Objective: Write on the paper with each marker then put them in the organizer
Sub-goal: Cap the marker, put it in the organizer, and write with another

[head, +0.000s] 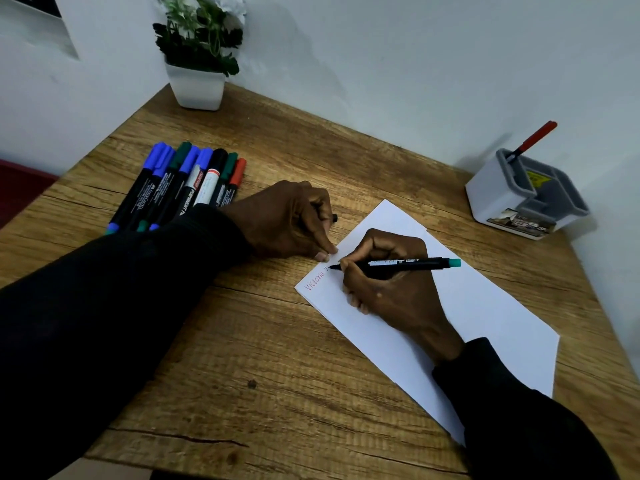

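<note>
A white sheet of paper [478,306] lies on the wooden table, with a red word written near its left corner. My right hand [391,285] grips a black marker with a teal end [408,263], its tip touching the paper just right of the red word. My left hand [294,220] presses its thumb on the paper's edge and curls round a small dark cap [334,218]. Several capped markers [183,185] lie side by side at the table's left. A grey-and-white organizer [512,199] stands at the right, with a red marker [535,140] upright in it.
A white pot with a green plant [197,81] stands in the far corner against the wall. The wooden table [263,358] ends close at the near edge. A wall runs along the far and right sides.
</note>
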